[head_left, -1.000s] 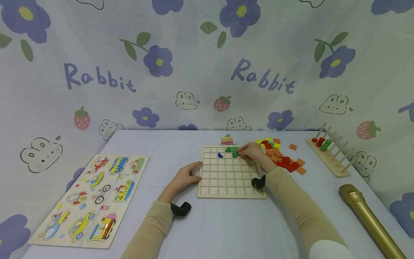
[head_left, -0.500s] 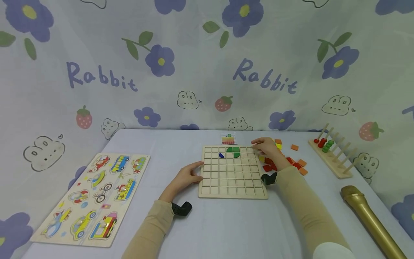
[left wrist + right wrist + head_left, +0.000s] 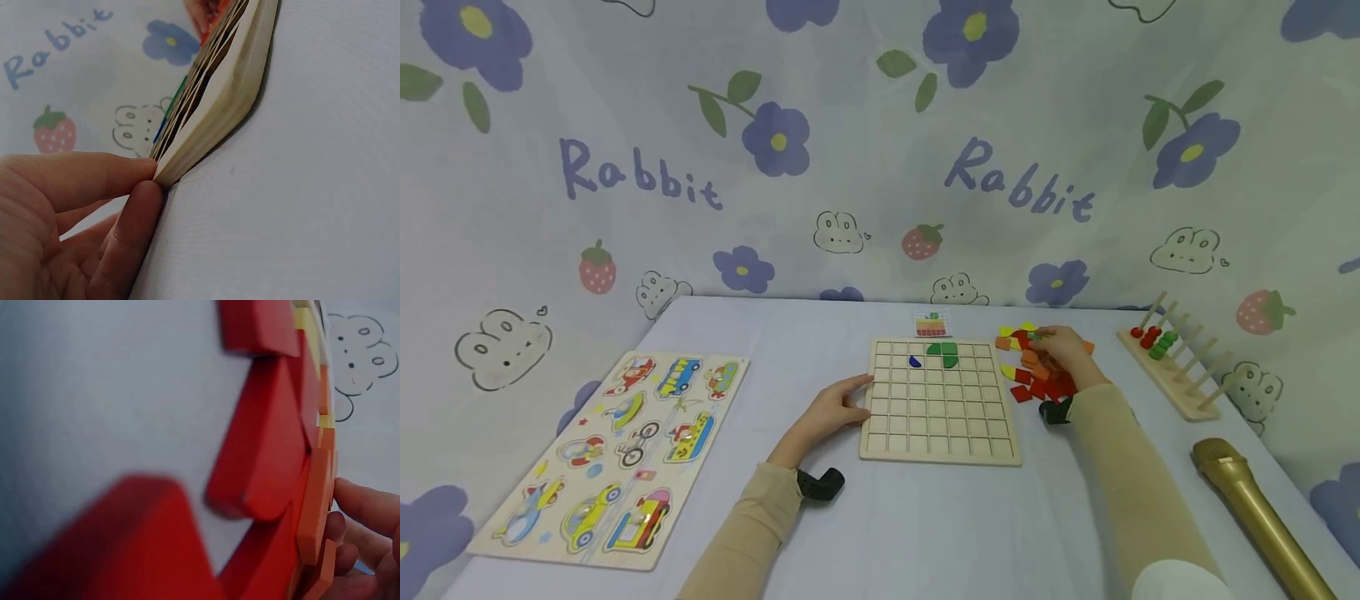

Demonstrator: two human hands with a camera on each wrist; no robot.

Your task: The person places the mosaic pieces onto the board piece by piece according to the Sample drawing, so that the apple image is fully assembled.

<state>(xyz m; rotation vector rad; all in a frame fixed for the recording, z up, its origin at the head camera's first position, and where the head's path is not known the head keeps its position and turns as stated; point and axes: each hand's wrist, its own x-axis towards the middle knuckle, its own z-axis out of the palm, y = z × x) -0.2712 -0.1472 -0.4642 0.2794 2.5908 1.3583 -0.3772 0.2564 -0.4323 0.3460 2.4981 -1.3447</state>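
Note:
A square wooden grid board [image 3: 940, 417] lies flat on the table. Green pieces [image 3: 950, 349], some with curved sides, and a dark blue rounded piece [image 3: 914, 362] sit on its upper cells. My left hand [image 3: 829, 412] touches the board's left edge with index finger and thumb; the left wrist view shows both fingertips [image 3: 145, 167] against the corner of the rim. My right hand [image 3: 1067, 350] reaches into a pile of red, orange and yellow tiles [image 3: 1030, 362], a green piece by its fingertips. The right wrist view shows fingers behind orange tiles [image 3: 314, 506], hiding whether they pinch anything.
A small pattern card [image 3: 932, 324] lies behind the board. At left is a vehicle puzzle board [image 3: 625, 417]. On the right stand a pegged bead rack [image 3: 1172, 375] and a gold microphone [image 3: 1247, 492]. A printed curtain [image 3: 850, 167] hangs behind the table.
My right hand has left the green pieces on the board and moved right, into the tile pile. My left hand stays at the board's edge. The head view has shifted slightly.

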